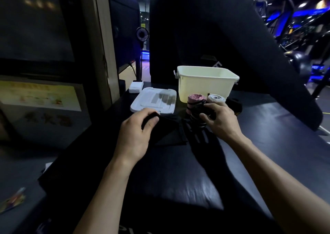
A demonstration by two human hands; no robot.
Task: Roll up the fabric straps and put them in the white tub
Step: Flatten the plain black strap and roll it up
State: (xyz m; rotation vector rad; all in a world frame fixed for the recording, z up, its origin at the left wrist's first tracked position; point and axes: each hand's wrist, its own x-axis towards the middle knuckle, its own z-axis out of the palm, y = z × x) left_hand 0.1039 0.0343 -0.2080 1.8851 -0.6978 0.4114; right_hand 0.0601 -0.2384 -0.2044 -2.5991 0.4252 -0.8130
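Dim gym floor behind, blue-lit machines blurred at far right; nearer, black padded bench, matte vinyl with a faint sheen, running from the lower frame up to the tub, left edge dropping off beside a wooden post. Broad bare padding in the lower middle, between the two forearms, and more open vinyl to the right of the right wrist. White tub at the far end, smooth plastic, rectangular with rounded corners, open-topped, upright, grey clip handle on its left rim. Just left of it, flat translucent lid, lying near the bench's left edge. Small dark fan on a thin stem behind the lid, standing on a white block. Directly in front of the tub, almost touching its wall: pink rolled strap and grey rolled strap, both tight cylinders on end, woven texture. Right hand with fingers curled around a dark rolled strap, black bands wound over a pale core, just before the pink roll. Left hand clenched on a bunch of black fabric strap, limp and flat, spreading rightward across the padding toward the dark roll. Further black cloth bunched right of the grey roll, shape unclear.
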